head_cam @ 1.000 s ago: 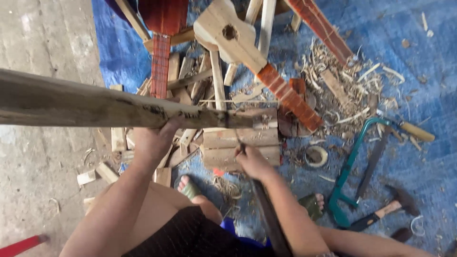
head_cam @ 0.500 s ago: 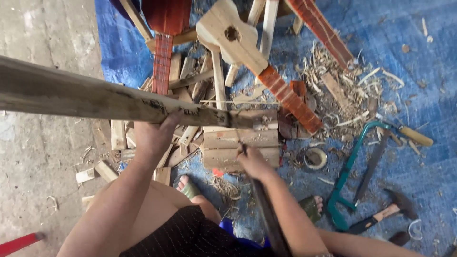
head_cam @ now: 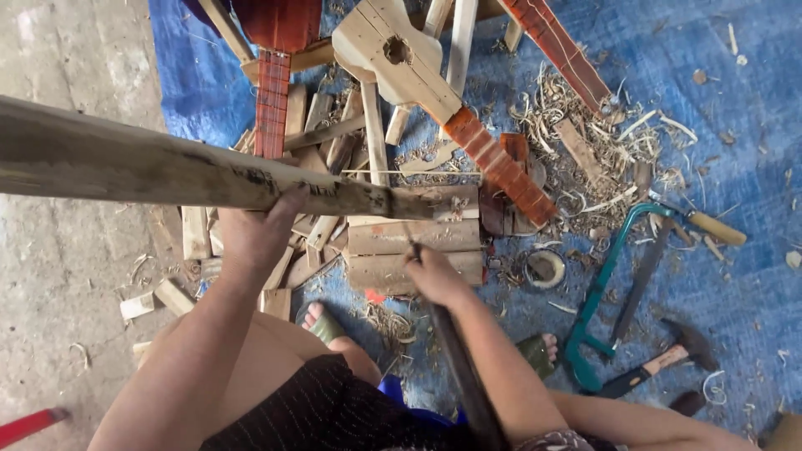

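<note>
While the left hand (head_cam: 259, 230) is gripping a long, rough, weathered wooden plank (head_cam: 192, 171) held across the view, right hand (head_cam: 434, 276) closing around a dark narrow blade (head_cam: 459, 367), pale block (head_cam: 413, 250) lying beneath, curly shavings (head_cam: 585, 142) littering blue tarp (head_cam: 735, 100), unpainted guitar-shaped body (head_cam: 397, 54) resting nearby.

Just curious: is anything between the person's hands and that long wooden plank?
No. The left hand already grips the plank from below. The right hand holds a dark long tool just beneath the plank's end, nothing visible between.

Soft, even daylight with faint shadows; the near plank (head_cam: 125, 163) is blurred, edges slightly bowed.
</note>
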